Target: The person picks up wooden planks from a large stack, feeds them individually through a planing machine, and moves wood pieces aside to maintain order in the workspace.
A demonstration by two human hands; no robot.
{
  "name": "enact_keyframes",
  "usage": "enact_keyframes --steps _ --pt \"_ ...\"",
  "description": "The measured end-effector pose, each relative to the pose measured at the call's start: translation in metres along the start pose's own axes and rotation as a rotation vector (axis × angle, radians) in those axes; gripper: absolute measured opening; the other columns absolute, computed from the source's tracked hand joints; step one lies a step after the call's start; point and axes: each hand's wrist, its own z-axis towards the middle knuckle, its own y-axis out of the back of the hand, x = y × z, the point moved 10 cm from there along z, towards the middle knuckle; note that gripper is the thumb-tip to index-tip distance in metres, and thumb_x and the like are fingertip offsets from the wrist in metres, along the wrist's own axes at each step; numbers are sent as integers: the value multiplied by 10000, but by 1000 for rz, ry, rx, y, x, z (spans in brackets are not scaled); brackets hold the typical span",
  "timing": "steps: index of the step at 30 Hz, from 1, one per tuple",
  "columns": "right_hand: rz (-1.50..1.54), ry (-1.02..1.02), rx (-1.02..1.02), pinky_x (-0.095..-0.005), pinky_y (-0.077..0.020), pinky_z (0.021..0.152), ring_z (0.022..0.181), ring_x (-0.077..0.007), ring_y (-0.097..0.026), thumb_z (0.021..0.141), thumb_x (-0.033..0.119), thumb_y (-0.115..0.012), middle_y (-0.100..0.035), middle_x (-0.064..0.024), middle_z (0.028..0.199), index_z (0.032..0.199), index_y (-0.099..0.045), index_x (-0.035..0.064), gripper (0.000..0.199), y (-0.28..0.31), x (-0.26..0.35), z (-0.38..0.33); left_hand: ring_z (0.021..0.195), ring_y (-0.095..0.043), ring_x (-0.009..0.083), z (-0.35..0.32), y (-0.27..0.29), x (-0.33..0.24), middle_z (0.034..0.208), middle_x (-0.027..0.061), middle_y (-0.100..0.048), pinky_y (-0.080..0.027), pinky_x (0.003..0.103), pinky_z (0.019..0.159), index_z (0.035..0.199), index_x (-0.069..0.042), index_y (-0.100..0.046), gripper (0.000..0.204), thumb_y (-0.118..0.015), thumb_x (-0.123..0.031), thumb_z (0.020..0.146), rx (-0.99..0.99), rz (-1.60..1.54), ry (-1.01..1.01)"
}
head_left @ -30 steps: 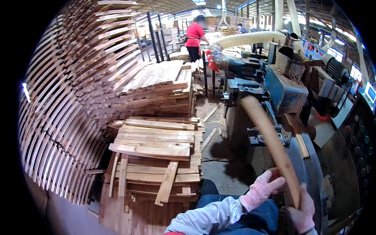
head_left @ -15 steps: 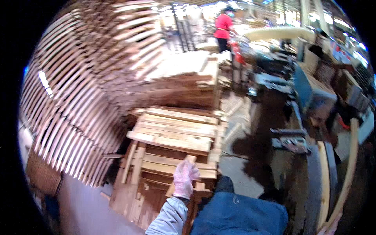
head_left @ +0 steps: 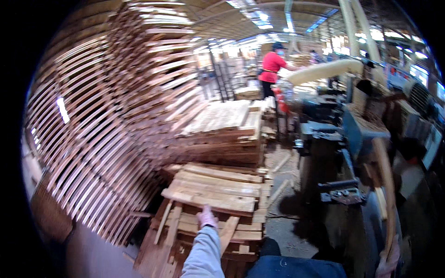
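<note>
Since half a second ago the left hand [head_left: 206, 217] has reached further onto the stack of planks [head_left: 215, 197] at lower centre, gloved fingers flat on the top board's edge, not closed. Right hand [head_left: 387, 264], lower right, grips a curved wooden strip [head_left: 385, 194]. Best to curl fingers fully under one plank before lifting.

At the far right edge, a pale rectangular screen [head_left: 432, 141] sits on the side of the dark machine [head_left: 352, 134]. It is tilted and glows greyish white (too blurred to tell more). Higher up and behind the machine, a small sign [head_left: 394, 73] shows red marks on a white ground, just beside the bright windows [head_left: 419, 55].
</note>
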Motion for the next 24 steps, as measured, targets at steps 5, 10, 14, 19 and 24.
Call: enact_keyframes --steps 5,10,14,19,24 --pt "-337 -35 435 -470 -461 1018 1165 -438 -590 945 184 -632 -597 -280 1312 1412 -517 -14 520 108 65 -105 1228 -511 345 30 6 -3 1421 132 -501 -405 579 974 1417 -66 -481 664 -694 -437 909 181 -221 30" --pt "-347 178 292 -566 -437 1014 1126 -454 -591 937 168 -612 -619 -266 1253 1236 -644 2 343 133 88 -131 1181 -545 283 6 -13 -12 1335 89 -572 -458 525 930 1352 -62 -539 614 -722 -427 894 150 -227 -25" --pt "-315 395 389 -514 -406 1064 1186 -417 -563 949 202 -583 -587 -264 1305 1335 -589 5 434 74 80 -72 1021 -629 256 -50 -6 -25 1128 85 -656 -566 463 791 1204 -71 -617 507 -783 -402 859 169 -247 -33" --pt "-207 544 262 -447 -392 1093 1285 -408 -513 945 84 -539 -548 -245 1385 1394 -565 63 450 -39 -26 17 852 -676 207 -150 -11 -52 988 86 -684 -604 354 698 1127 -32 -618 439 -737 -394 908 391 -88 -168" --pt "-71 331 231 -443 -411 1084 1261 -380 -536 806 11 -696 -584 -208 1348 1328 -612 39 529 -75 68 89 820 -666 157 -261 -80 -40 983 64 -695 -567 300 730 1160 -18 -624 466 -753 -386 903 651 -67 -217"
